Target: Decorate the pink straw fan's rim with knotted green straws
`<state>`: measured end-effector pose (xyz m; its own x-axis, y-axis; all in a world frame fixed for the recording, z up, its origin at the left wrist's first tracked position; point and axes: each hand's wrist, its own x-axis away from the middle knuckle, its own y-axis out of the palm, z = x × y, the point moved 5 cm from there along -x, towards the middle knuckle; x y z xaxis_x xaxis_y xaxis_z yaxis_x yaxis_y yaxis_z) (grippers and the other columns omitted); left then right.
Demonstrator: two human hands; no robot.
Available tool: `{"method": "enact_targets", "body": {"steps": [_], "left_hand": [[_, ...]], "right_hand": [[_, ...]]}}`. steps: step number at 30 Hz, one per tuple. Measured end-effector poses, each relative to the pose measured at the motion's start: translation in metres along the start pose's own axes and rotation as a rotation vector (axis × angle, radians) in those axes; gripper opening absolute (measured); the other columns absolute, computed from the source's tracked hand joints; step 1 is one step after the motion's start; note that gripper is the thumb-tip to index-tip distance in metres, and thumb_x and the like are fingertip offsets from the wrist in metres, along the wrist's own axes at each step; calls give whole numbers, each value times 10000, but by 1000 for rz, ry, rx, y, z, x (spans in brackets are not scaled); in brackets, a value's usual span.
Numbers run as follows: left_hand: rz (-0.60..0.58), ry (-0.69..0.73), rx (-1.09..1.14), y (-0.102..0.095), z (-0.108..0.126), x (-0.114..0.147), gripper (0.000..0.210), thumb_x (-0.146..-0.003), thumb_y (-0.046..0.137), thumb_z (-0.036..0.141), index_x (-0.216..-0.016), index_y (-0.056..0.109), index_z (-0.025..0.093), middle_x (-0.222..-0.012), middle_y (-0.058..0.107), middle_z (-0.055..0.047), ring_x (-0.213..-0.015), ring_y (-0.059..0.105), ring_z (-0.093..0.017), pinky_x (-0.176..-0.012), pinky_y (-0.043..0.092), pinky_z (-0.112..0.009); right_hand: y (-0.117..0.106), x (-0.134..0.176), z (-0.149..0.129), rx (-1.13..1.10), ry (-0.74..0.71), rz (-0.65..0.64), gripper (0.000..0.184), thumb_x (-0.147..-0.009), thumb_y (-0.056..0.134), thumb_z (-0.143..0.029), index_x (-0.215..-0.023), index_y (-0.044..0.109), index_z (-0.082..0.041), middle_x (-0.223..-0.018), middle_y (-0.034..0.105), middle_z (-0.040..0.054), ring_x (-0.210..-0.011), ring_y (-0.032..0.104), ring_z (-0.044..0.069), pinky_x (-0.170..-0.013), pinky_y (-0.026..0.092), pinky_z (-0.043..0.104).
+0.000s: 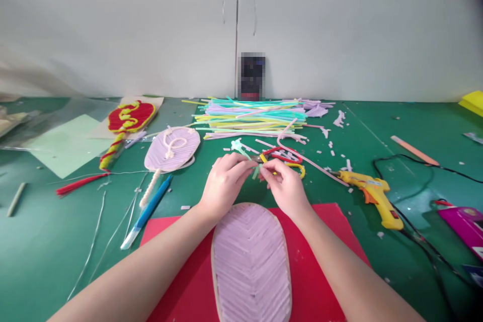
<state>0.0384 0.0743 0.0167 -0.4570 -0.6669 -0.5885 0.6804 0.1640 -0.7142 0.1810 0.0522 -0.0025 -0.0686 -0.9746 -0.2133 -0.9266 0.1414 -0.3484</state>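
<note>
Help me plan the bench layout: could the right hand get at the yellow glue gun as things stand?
Probably yes: nothing covers the yellow glue gun, and little but a pink stem lies between, though the right hand is busy with a green stem.

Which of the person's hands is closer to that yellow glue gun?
Right. The right hand is left of the yellow glue gun, not touching it; the left hand is farther left, beyond the right hand.

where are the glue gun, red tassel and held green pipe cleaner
Glue gun point(379, 195), head view: yellow body.
Red tassel point(81, 184), head view: middle strands.
Green pipe cleaner point(237, 145), head view: far tip.
</note>
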Motion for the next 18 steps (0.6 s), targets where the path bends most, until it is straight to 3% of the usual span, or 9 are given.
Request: {"method": "enact_targets", "body": {"steps": [10, 18], "left_hand": [[-128, -87, -14, 5, 1, -3, 83, -888, 484, 198, -944, 544, 183, -905, 628, -34, -841, 562, -176, -748, 427, -302], [-265, 7, -155, 11, 5, -3, 106, -918, 421, 213, -945, 518, 179, -926, 598, -37, -844, 538, -190, -715, 387, -310]], "right_hand": [[1, -1, -2, 51, -3, -22, 173, -865, 496, -363, -813, 555, -208, -713, 626, 32, -631, 604, 170, -543, 469, 260], [0, -2, 1, 158, -78, -40, 148, -874, 480, -299, -819, 582, -206, -730, 619, 35, -618, 581, 164, -587, 466, 279]]}}
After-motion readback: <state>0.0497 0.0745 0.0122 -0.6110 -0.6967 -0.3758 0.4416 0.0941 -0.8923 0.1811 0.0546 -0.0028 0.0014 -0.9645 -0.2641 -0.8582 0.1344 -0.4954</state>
